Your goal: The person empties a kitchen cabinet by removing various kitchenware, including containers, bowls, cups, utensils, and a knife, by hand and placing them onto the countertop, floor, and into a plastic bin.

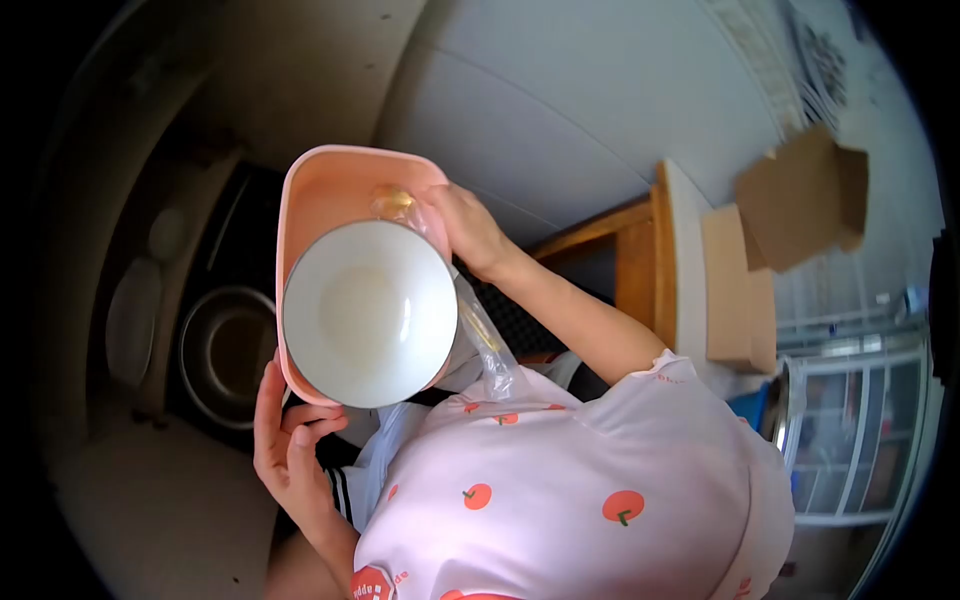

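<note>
A pink plastic container (335, 180) with rounded corners is held up in front of me. A white bowl (365, 310) with a thin dark rim sits at its opening and covers much of it. My right hand (465, 225) grips the container's upper right side, fingers over the rim. Beside those fingers lies clear plastic with something gold-coloured in it, partly inside the container. A clear plastic bag (490, 345) with a gold strip hangs below that hand. My left hand (295, 450) holds the container's lower corner, its fingertips close to the bowl.
A metal pot (230, 350) stands on a dark surface at the left. At the right, an open cardboard box (740, 290) rests on a white-topped wooden table (650, 270). Farther right is a framed glass cabinet or window (860, 430). A pale wall (560, 90) runs along the top.
</note>
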`<state>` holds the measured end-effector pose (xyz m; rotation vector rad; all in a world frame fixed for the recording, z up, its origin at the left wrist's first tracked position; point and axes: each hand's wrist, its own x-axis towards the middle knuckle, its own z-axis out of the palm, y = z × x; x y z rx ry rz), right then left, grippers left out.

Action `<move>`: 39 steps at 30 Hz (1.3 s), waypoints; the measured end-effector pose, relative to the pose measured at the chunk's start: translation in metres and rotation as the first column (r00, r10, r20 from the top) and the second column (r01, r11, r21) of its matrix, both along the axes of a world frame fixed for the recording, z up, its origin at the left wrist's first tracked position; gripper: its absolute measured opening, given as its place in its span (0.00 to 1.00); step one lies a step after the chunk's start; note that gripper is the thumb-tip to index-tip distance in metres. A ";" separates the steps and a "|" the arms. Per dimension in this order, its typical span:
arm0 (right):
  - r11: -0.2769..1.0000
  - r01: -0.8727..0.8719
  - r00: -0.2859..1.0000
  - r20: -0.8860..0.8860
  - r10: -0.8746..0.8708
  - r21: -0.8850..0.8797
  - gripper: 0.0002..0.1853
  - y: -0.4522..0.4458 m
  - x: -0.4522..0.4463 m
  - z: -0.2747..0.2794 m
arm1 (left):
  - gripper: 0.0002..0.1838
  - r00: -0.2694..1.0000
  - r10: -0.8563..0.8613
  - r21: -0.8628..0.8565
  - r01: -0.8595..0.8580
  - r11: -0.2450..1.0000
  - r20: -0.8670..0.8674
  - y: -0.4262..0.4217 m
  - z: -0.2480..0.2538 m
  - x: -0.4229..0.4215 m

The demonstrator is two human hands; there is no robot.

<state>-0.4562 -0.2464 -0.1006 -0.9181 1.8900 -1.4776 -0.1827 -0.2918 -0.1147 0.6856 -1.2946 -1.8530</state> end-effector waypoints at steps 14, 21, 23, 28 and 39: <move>0.948 0.303 0.952 -0.015 -0.306 -0.097 0.29 0.078 -0.101 0.110 | 0.18 1.000 -0.020 0.215 0.024 0.976 -0.018 -0.022 -0.053 0.010; 0.689 0.716 0.671 0.162 -0.723 0.113 0.21 0.136 -0.105 0.148 | 0.18 0.990 0.097 0.296 -0.122 0.947 0.098 -0.040 -0.096 0.039; 0.591 0.793 0.589 0.064 -0.806 0.148 0.28 0.186 -0.144 0.131 | 0.18 0.988 0.125 0.315 -0.146 0.938 0.087 -0.045 -0.100 0.043; 0.447 0.889 0.386 0.363 -0.848 0.100 0.29 0.259 -0.185 0.108 | 0.17 0.980 0.170 0.330 -0.194 0.924 0.100 -0.056 -0.107 0.050; 0.196 0.967 0.145 0.283 -0.948 0.161 0.27 0.270 -0.175 0.111 | 0.17 0.978 0.187 0.378 -0.208 0.902 0.090 -0.067 -0.123 0.058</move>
